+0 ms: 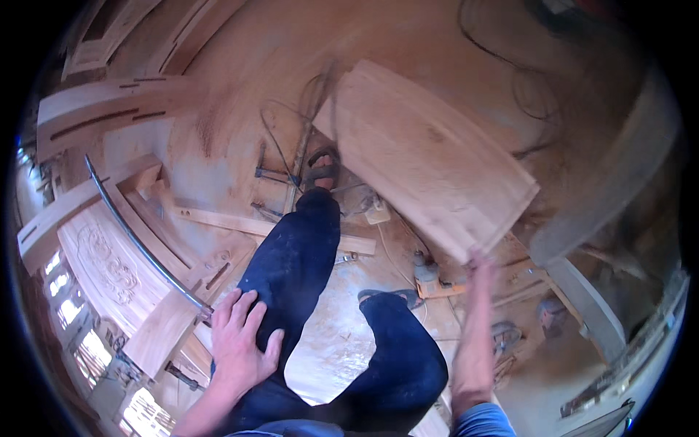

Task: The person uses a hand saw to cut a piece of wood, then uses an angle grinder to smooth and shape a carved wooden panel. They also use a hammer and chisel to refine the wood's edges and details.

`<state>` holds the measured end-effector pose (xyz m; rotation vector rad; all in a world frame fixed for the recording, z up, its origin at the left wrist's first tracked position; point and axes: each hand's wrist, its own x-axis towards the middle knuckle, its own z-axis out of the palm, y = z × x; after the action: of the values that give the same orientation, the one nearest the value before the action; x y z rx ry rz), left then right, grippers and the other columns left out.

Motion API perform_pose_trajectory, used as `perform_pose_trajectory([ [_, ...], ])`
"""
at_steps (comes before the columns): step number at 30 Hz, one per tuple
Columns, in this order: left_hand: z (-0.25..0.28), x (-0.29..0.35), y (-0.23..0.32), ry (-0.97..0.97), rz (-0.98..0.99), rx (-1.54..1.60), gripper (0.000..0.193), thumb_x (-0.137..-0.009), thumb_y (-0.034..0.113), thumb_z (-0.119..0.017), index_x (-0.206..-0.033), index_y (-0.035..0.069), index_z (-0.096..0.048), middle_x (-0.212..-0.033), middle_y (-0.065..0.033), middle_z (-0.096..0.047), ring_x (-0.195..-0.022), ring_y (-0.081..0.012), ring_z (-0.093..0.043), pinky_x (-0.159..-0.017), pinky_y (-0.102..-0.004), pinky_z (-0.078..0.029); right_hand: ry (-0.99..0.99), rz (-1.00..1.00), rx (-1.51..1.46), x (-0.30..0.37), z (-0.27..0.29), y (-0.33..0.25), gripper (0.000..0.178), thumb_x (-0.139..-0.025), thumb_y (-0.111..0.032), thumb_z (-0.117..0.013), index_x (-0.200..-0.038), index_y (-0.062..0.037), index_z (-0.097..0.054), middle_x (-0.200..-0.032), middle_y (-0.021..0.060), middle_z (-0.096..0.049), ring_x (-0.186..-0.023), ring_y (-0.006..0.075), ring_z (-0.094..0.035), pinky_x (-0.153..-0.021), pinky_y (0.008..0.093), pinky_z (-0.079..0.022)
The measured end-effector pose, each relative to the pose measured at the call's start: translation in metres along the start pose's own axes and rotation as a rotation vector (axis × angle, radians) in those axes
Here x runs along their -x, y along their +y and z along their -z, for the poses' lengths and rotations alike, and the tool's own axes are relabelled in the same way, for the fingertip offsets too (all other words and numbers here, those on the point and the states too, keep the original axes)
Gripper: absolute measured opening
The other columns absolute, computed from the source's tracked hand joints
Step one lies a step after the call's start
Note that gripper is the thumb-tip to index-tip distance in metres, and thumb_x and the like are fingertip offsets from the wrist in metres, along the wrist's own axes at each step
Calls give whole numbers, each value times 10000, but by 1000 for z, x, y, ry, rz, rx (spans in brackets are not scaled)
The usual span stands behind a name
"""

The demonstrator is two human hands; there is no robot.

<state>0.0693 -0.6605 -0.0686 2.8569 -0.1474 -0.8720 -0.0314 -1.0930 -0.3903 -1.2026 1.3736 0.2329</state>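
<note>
My right hand [478, 266], a little blurred, grips the near corner of a pale wooden panel [429, 153]. The panel is wide, with a stepped, bevelled border, and slants away toward the far left. My left hand [242, 339] holds nothing; its fingers are spread over my dark-trousered leg. Close to those fingertips ends a long curved metal bar [138, 244], which crosses a wooden frame on the left. Inside that frame sits a panel with carved scrollwork [109, 264].
An orange power tool [437, 284] lies on the dusty floor between my right arm and foot. A narrow wooden strip [291, 227] passes beneath my leg. Cables [277, 135] trail near my sandalled foot [322, 169]. Slotted wooden frame parts [109, 109] stand at the far left.
</note>
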Motion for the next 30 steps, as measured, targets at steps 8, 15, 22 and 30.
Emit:
perform_pose_trajectory([
  [8, -9, -88, 8, -240, 699, 1617, 612, -964, 362, -652, -1400, -44, -510, -1341, -184, -619, -1221, -289, -606, -1028, -453, -500, -358, 128, 72, 333, -207, -93, 371, -820, -233, -791, -999, 64, -660, -888, 125, -737, -785, 159, -693, -691, 336, -566],
  [15, 47, -141, -70, -297, 793, 2215, 490, -1002, 296, -570, -1353, -41, -516, -1195, -266, -657, -1060, -427, -671, -966, -553, -555, -451, 118, 146, 378, -311, -159, 578, -801, -291, -805, -1152, 91, -550, -1076, 270, -668, -1013, 352, -682, -895, 423, -522],
  [22, 50, -150, -65, -164, 957, 2112, 452, -983, 270, -601, -1332, -10, -534, -1177, -210, -672, -991, -355, -708, -795, -489, -629, -238, -69, -540, 354, -334, -185, 788, -824, -172, -807, -1403, 88, -340, -1322, 232, -524, -1186, 300, -566, -1021, 386, -455],
  [30, 125, -195, -46, -183, 862, 1818, 366, -968, 223, -627, -1218, -41, -585, -1090, -201, -682, -951, -317, -716, -854, -456, -623, -267, -249, -578, 349, -336, -214, 339, -745, -8, -772, -1056, 83, -673, -996, 110, -687, -912, 221, -658, -914, 340, -483],
])
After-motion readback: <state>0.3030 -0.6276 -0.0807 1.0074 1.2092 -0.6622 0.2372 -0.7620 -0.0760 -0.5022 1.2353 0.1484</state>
